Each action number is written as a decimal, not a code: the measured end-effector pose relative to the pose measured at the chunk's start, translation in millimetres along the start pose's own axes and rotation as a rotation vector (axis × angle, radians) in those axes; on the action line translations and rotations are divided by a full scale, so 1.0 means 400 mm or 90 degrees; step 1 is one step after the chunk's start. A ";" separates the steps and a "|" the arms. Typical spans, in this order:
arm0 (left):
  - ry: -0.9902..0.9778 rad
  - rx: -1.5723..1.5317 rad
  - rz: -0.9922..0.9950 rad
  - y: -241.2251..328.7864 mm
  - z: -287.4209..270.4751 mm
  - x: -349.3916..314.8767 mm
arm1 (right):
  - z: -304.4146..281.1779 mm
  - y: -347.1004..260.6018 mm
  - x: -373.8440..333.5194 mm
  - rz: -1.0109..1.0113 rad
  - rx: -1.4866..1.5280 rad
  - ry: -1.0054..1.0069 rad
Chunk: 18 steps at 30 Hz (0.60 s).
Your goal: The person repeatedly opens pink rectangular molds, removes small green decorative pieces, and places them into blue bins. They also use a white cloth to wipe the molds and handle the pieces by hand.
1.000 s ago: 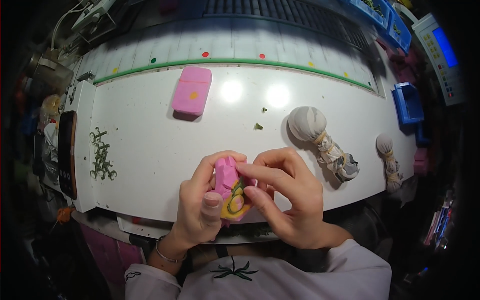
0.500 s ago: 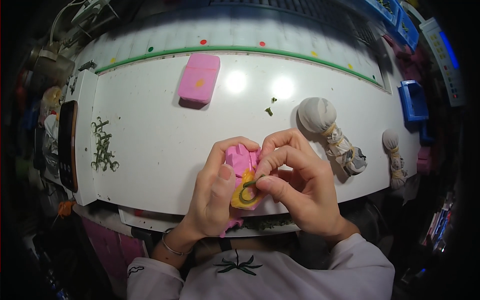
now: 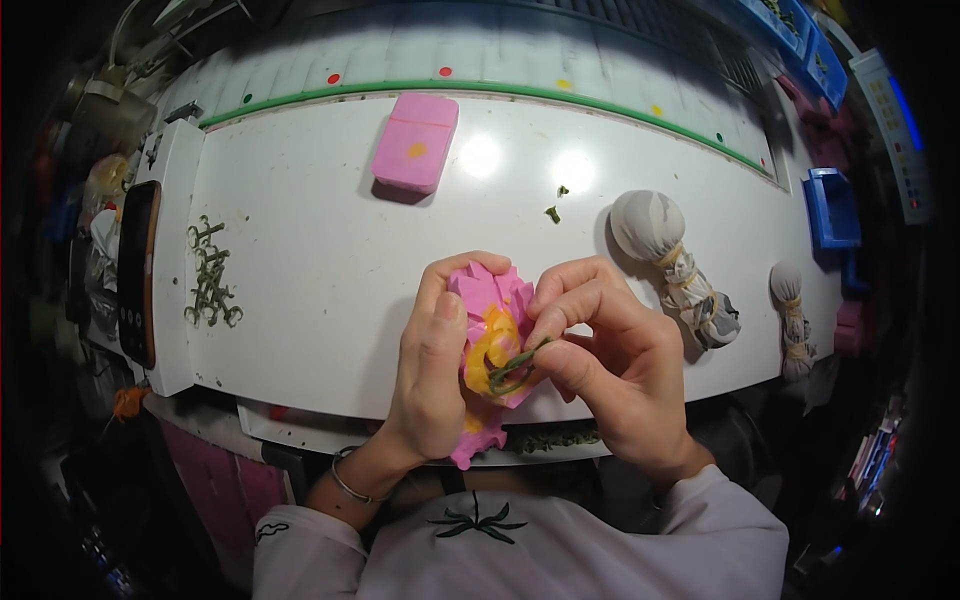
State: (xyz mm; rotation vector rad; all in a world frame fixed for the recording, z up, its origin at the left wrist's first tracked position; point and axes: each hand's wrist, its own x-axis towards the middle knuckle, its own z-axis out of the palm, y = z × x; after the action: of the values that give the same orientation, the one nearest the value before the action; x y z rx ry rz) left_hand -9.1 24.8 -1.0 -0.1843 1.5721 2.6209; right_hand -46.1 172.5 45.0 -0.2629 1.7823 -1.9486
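Note:
My left hand (image 3: pixel 428 375) is wrapped round a pink rubber mold (image 3: pixel 484 295) with a yellow inner face, its parts bent apart. Between the thumb and fingertips of my right hand (image 3: pixel 622 370) is a thin green wax piece (image 3: pixel 510 372) with a curved, ring-like end. The wax lies over the yellow area of the mold; whether it still touches the rubber there I cannot tell. A pink flap of the mold hangs below my left palm. Both hands are over the front edge of the white table (image 3: pixel 320 290).
A closed pink mold block (image 3: pixel 416 145) lies farther back. Several green wax pieces (image 3: pixel 210 275) are grouped at the left by a phone (image 3: pixel 138 275). Green scraps (image 3: pixel 553 214) lie mid-table. Two tied cloth pouches, one large (image 3: pixel 648 228) and one small (image 3: pixel 790 320), are at right, near blue bins (image 3: pixel 832 208).
The mold is spread wider, showing more of its yellow inside. My right hand has drawn the green wax piece slightly right and up. The whole view has shifted a little.

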 end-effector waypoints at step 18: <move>0.055 0.251 0.193 0.021 0.005 0.003 | -0.034 0.008 -0.012 -0.169 0.010 -0.049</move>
State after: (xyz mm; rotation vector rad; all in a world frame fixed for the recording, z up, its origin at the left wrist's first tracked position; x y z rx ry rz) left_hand -11.6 22.5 7.0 -0.0335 2.2640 2.4565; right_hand -47.5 186.7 40.8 -0.5883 1.7557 -2.0993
